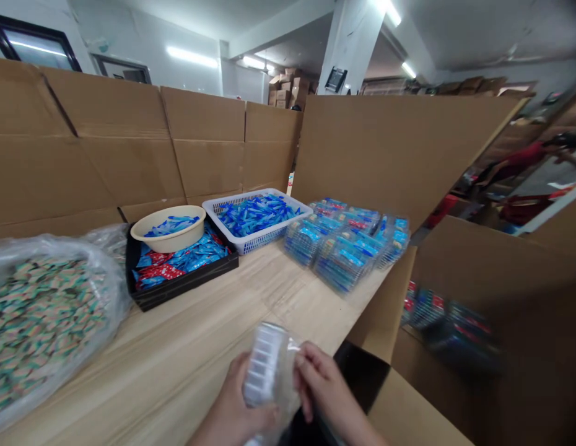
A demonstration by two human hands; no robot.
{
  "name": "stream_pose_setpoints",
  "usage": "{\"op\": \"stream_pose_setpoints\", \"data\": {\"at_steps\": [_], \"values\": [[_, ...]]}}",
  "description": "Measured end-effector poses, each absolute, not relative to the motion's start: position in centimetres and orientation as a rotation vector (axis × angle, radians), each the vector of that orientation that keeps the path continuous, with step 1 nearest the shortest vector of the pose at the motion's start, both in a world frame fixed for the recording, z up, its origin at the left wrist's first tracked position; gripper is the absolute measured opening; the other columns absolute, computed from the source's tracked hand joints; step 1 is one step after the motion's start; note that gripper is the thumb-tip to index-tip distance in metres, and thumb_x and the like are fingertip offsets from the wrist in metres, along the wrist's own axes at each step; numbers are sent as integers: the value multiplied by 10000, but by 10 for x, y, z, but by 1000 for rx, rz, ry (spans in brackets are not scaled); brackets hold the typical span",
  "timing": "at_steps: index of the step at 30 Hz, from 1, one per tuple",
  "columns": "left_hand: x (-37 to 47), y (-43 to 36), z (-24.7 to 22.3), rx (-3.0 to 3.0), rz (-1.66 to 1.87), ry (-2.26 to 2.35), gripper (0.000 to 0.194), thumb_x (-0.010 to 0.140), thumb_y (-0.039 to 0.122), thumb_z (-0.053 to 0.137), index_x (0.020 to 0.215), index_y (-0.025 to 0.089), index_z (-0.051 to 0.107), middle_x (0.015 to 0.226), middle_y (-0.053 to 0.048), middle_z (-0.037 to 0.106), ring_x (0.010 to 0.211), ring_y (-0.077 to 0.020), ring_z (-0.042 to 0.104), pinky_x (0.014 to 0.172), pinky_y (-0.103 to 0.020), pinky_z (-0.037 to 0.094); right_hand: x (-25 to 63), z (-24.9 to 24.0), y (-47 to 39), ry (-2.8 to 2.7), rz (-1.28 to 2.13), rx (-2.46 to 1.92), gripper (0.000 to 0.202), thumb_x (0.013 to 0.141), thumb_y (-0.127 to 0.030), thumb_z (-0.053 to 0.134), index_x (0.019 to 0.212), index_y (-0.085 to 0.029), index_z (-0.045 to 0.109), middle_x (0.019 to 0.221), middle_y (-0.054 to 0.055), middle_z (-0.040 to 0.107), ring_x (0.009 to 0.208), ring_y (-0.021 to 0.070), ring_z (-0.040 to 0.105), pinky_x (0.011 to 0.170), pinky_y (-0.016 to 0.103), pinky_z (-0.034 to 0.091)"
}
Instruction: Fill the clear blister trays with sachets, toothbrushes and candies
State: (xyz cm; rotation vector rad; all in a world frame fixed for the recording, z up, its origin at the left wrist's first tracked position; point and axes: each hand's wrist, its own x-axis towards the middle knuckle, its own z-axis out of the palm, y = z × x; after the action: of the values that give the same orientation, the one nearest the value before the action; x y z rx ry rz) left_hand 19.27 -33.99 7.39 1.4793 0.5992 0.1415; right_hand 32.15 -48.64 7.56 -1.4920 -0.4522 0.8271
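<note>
My left hand (pixel 236 402) is wrapped round a clear plastic bag (pixel 264 365) with white, ribbed-looking contents, held tilted over the near edge of the table. What exactly is inside is too blurred to tell. With its fingers pinched together, my right hand (pixel 322 378) grips the bag's loose clear film at the right side. Farther back on the wooden table (pixel 213 334) stand stacks of clear plastic packs (pixel 341 260) with blue and red contents.
A bag of small striped packets (pixel 46 316) lies at left. Beside it, a black tray (pixel 190 272) of blue and red sachets bears a cream bowl (pixel 171 238). A white basket (pixel 255 244) holds blue items. An open cardboard box (pixel 385 328) with packs stands right; a person (pixel 524 161) is beyond.
</note>
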Motion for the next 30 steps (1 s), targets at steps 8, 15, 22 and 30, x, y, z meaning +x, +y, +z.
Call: {"op": "stream_pose_setpoints", "data": {"at_steps": [8,15,22,30], "values": [[169,-331,115,1339,74,841,662,518,443,655,1081,144,476,815,-36,626,760,-210,571,678,-278,450,399,5,-543,130,589,-1290,283,599,-335,611,671,-194,376,498,-86,481,399,83,509,417,226,453],[165,-340,89,1355,114,816,705,483,508,663,1067,163,468,813,-29,595,795,-201,533,712,-267,412,412,17,-519,122,401,-1868,198,660,-307,537,729,-212,377,423,-88,428,317,108,460,348,229,384],[172,-349,62,1370,152,382,614,488,524,681,926,141,485,718,-22,531,635,-123,473,601,-233,379,291,65,-442,-500,1006,-1144,393,595,-448,644,695,-199,357,482,-89,460,313,43,408,313,154,321],[126,-336,67,1378,307,531,684,451,591,657,945,143,503,774,-55,536,701,-168,496,636,-275,402,251,77,-393,-648,1281,-1129,344,647,-455,592,690,-178,392,447,-89,463,295,45,432,304,143,352]]}}
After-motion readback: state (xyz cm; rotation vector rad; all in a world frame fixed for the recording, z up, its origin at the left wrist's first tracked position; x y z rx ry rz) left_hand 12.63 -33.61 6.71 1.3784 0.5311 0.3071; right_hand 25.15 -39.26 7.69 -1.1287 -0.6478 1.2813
